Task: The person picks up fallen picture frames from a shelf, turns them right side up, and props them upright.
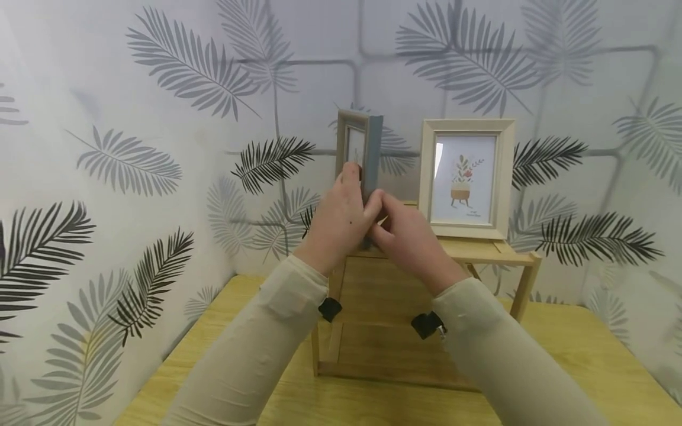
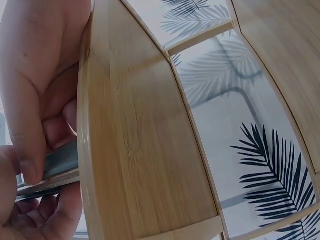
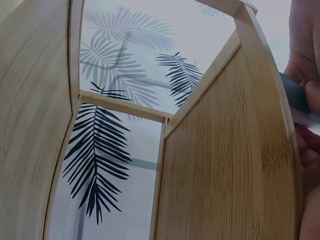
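Note:
A picture frame with a beige front and a blue-grey side stands upright on the left part of the wooden shelf's top, turned nearly edge-on in the head view. My left hand grips it low on its left side, fingers over its front. From the right, my right hand pinches its lower edge, its fingertips meeting the left hand's. In the left wrist view, the frame's blue-grey edge lies between the fingers, right by the shelf board. The right wrist view catches only part of the right hand.
A cream picture frame with a potted-plant print leans upright on the shelf's right side. The shelf stands on a yellow wood-grain table, against a wall with a leaf pattern. An open gap shows between the shelf's boards.

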The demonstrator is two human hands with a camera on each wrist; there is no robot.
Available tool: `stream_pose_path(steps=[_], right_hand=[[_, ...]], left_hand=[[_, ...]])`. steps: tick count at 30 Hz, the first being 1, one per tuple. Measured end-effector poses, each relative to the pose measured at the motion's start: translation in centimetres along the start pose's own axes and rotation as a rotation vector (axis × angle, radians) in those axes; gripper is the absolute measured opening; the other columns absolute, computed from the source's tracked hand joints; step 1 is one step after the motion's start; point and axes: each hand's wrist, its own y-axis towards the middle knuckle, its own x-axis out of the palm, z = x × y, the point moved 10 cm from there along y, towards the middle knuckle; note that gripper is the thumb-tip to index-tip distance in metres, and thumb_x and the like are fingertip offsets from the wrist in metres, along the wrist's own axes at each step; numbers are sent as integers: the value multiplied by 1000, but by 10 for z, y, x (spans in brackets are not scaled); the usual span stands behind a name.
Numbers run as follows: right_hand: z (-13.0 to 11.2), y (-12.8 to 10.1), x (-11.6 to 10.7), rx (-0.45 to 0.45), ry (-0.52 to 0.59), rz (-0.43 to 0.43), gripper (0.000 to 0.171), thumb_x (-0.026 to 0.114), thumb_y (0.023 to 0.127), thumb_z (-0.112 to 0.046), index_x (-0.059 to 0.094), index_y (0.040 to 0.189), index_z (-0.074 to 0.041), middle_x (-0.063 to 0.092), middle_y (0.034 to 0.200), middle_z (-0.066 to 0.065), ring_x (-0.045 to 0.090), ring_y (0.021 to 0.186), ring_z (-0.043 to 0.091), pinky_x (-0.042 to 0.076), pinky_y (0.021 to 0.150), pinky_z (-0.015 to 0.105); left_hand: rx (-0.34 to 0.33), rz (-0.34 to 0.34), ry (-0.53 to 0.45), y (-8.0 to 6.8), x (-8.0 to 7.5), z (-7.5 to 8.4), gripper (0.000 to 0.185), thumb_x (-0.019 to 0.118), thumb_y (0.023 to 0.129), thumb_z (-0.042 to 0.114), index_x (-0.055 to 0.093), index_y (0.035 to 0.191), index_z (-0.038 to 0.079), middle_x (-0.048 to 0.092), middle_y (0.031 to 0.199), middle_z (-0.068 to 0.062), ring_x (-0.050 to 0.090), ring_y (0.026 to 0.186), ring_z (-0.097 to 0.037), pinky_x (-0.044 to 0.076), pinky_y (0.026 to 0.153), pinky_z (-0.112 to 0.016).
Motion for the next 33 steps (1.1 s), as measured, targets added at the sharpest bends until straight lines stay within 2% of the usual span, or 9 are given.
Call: stream_pose_path(steps=[7,10,14,19,25,33], right_hand=[[-6,1,2,-73,19,-37,20,53,105,-32,59,120,-20,65,100,-2,63,79,19,53,63,36],[-6,1,1,-82,20,-40,28,49,106,-30,60,129,-19,65,106,-2,62,82,19,53,67,37],[-4,3,0,-64,16,-31,40,52,104,-26,56,141,-15,64,120,0,62,90,19,54,75,38],[0,7,0,-20,-11,-27,47,56,101,-24,51,146,-11,58,133,5,62,97,20,54,82,40],[1,12,0,5,-40,-23,50,60,99,-23,49,147,-10,53,140,8,62,102,21,54,85,40],[4,20,3,30,-53,-52,59,61,99,-24,41,153,-8,47,146,11,63,109,22,54,89,41]], left_hand=[[-4,9,10,-3,-5,-5,42,52,103,31,39,132,4,51,96,-9,56,60,-25,47,51,-34],[10,20,8,-4,-7,-6,40,52,102,29,39,129,3,50,94,-10,55,57,-25,46,49,-34],[23,32,13,-4,-9,-7,36,52,101,27,40,124,2,49,92,-10,55,57,-25,46,49,-33],[20,22,23,-4,-10,-8,34,53,101,25,42,122,1,49,92,-10,55,59,-27,46,50,-35],[23,18,15,-5,-11,-9,38,52,102,25,42,129,0,52,93,-10,58,64,-26,49,54,-36],[16,19,-13,-6,-15,-15,44,50,102,24,38,134,-3,55,89,-11,57,62,-26,49,54,-37]])
